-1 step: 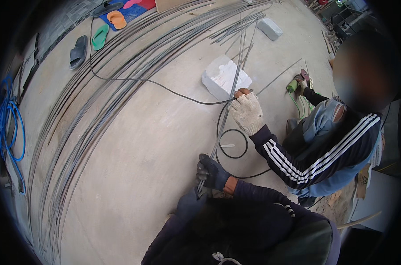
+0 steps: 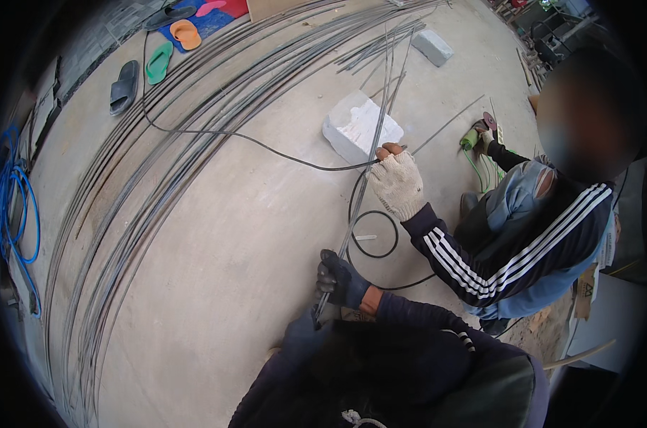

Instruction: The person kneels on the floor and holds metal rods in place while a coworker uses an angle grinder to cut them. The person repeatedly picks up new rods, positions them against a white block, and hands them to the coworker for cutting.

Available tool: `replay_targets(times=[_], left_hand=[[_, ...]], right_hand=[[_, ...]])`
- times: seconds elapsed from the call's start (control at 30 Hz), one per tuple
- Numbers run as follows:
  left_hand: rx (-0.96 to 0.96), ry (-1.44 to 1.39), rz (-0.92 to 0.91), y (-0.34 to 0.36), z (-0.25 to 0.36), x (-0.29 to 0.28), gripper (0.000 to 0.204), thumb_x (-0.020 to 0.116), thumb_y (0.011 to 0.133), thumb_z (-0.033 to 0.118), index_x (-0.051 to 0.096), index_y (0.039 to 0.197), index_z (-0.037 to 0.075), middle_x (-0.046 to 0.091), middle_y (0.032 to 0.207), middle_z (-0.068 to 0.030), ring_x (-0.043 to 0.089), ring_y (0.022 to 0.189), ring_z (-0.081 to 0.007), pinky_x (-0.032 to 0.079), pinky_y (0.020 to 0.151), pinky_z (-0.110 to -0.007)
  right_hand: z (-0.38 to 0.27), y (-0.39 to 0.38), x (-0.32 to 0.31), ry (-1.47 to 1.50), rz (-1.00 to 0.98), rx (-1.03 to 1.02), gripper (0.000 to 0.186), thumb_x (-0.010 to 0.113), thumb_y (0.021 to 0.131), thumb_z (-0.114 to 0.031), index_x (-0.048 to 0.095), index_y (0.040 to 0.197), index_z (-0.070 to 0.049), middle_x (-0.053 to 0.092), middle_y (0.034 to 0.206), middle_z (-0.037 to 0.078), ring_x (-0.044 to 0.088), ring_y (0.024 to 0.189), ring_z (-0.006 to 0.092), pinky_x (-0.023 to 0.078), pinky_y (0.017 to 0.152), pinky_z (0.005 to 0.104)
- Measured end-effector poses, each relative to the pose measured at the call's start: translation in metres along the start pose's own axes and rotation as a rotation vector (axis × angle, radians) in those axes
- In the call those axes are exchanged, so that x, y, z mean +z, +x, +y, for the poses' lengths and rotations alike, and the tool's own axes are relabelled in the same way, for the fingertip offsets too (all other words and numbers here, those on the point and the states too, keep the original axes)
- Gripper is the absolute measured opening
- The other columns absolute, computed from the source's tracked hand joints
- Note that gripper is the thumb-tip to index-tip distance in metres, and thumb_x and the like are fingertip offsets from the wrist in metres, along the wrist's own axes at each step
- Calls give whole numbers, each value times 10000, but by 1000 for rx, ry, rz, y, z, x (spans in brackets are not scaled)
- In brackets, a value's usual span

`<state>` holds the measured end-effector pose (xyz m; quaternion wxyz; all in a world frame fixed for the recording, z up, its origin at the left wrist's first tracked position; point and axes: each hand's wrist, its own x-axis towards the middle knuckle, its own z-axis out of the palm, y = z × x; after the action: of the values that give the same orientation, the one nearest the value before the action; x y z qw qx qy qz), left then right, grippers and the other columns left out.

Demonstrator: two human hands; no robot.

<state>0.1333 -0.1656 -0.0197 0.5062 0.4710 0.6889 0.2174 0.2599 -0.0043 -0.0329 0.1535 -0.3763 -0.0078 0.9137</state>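
The gloved right hand (image 2: 345, 279), its forearm (image 2: 417, 314) reaching leftward, is clamped around thin metal rods (image 2: 355, 220) slanting over the floor (image 2: 216, 285) toward its far edge; the left hand (image 2: 304, 334) sits just below, at their near ends, its grip unclear.

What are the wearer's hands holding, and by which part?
Thin metal rods: the right hand grips them close to their near end; the left hand is at that end, its grip unclear.
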Motion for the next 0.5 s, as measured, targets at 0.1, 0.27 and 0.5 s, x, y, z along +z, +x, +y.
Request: replay_targets(times=[0.1, 0.27, 0.5], left_hand=[[-120, 126, -42, -52, -9, -32, 758, 789, 746, 487, 537, 1304, 40, 655, 1077, -182, 626, 1000, -375, 505, 873, -481], [-276, 515, 453, -267, -226, 12, 501, 768, 832, 347, 610, 1221, 73, 658, 1013, -151, 633, 910, -323, 487, 809, -431], [-1010, 446, 454, -298, -143, -44, 461, 722, 849, 437, 670, 1140, 83, 679, 957, -180, 661, 864, -327, 513, 792, -451]], right_hand=[[-7, -6, 14, 3, 39, 13, 483, 504, 1017, -479, 523, 652, -163, 342, 484, -31, 392, 448, 161, 431, 584, 376], [-13, -20, 56, -23, 106, -18, 499, 512, 1009, -507, 491, 639, -172, 317, 491, -34, 361, 432, 148, 408, 549, 354], [-21, -46, 71, -48, -96, -98, 502, 493, 1022, -496, 441, 640, -175, 298, 506, -42, 331, 468, 129, 384, 572, 335]])
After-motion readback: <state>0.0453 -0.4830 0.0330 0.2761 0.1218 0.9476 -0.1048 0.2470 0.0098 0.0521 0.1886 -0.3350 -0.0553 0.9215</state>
